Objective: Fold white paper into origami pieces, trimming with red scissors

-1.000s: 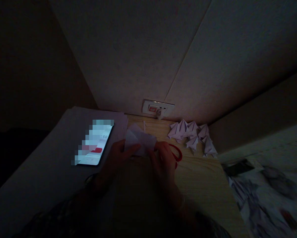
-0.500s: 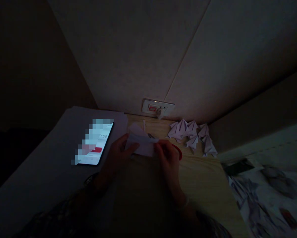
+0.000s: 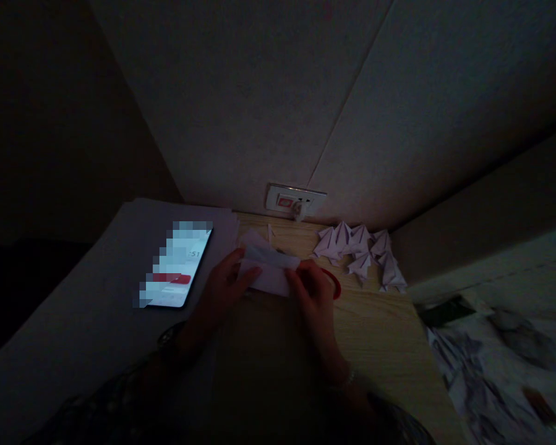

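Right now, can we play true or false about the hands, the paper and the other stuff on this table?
1. The left hand and the right hand both hold one creased pale paper. True.
2. The glowing rectangular phone lies to the right of both hands. False: it lies to their left, on large pale paper sheets.
3. Small pointed folded-paper pieces sit on the wood-grained table, near the wall. True.
4. The curved red handle shows beside the left hand. False: it shows beside the right hand, which partly hides it.
5. A whitish plug sits in the white rectangular wall socket. True.
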Tool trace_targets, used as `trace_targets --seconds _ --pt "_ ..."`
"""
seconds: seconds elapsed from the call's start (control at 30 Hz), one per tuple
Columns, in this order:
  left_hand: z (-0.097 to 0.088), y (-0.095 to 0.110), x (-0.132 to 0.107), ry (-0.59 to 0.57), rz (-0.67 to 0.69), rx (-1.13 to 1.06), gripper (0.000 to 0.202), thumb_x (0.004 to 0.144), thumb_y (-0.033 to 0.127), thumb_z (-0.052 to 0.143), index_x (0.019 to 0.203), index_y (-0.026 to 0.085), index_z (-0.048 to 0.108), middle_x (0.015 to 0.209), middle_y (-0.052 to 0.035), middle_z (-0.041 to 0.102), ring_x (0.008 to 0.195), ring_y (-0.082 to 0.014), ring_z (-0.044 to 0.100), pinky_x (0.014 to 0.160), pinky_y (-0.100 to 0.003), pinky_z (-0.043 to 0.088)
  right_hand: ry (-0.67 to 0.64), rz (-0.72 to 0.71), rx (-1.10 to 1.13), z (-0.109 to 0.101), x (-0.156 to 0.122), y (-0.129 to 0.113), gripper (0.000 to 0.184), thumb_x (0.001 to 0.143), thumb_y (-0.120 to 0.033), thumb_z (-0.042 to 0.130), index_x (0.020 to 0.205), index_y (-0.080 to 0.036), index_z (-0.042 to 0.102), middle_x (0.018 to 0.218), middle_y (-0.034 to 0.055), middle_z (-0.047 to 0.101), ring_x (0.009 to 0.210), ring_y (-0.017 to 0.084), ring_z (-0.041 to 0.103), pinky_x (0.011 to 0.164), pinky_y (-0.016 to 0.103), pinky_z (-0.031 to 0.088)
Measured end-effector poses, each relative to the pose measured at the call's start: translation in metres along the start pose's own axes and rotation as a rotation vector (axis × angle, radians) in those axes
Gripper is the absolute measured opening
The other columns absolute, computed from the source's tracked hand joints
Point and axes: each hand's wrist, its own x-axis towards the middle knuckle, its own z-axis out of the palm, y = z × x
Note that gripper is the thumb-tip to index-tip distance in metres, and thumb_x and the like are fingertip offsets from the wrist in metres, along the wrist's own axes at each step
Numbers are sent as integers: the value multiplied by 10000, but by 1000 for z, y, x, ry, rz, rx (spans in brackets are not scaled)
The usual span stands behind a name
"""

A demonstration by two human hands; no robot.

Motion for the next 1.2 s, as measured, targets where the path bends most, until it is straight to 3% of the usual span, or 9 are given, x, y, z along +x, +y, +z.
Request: trace_targets --seconds 0.23,0.37,0.47,0.6,0.73,0.83,0.93,1.2 --pt "2 -2 1 20 32 39 388 592 321 727 928 200 574 684 8 720 669 -216 704 552 -274 545 1 -11 -17 0 1 -3 157 834 -330 604 738 -211 566 676 -25 547 618 135 511 563 246 412" --pt "0 -7 3 -72 90 73 308 633 325 685 902 199 601 792 -22 733 730 -217 703 606 -282 550 -56 -137 7 -1 2 -5 67 847 -249 592 829 -223 651 820 15 637 767 167 590 673 275 470" --pt "-2 -7 5 -125 136 65 246 658 298 635 884 204 615 854 -26 726 723 -193 688 603 -264 531 -68 -240 51 -3 2 -6 142 850 -168 573 811 -242 688 854 18 656 860 184 608 754 304 481" --pt "-4 -2 5 -159 134 -34 312 587 260 646 886 216 567 819 -22 720 757 -215 698 618 -273 540 -56 -284 15 -4 2 -6 201 839 -126 559 835 -258 711 880 22 638 869 192 605 760 321 483" --pt "-2 1 0 -126 130 11 234 621 235 619 840 227 537 852 -22 733 795 -223 715 661 -297 568 -44 -335 -60 -4 0 -5 207 844 -117 550 876 -255 700 924 30 606 897 189 595 791 324 482" --pt "-1 -1 -3 -121 222 55 160 660 198 582 818 219 576 933 -41 747 936 -233 708 761 -309 575 -38 -354 -151 -4 -2 -5 215 851 -119 555 936 -262 691 982 38 594 937 192 587 830 337 477" --pt "-2 -3 -4 -175 307 130 246 680 119 514 872 209 638 1031 -42 756 1018 -213 693 834 -303 563 -44 -396 -212 -6 -4 -4 231 853 -116 548 932 -272 699 978 35 588 941 193 577 818 335 474" --pt "-4 -1 -6 -157 477 236 206 735 124 507 842 199 666 980 -36 778 924 -197 721 825 -291 564 29 -419 -205 -7 -3 -6 268 840 -74 503 849 -262 694 866 24 563 829 174 568 719 305 487"
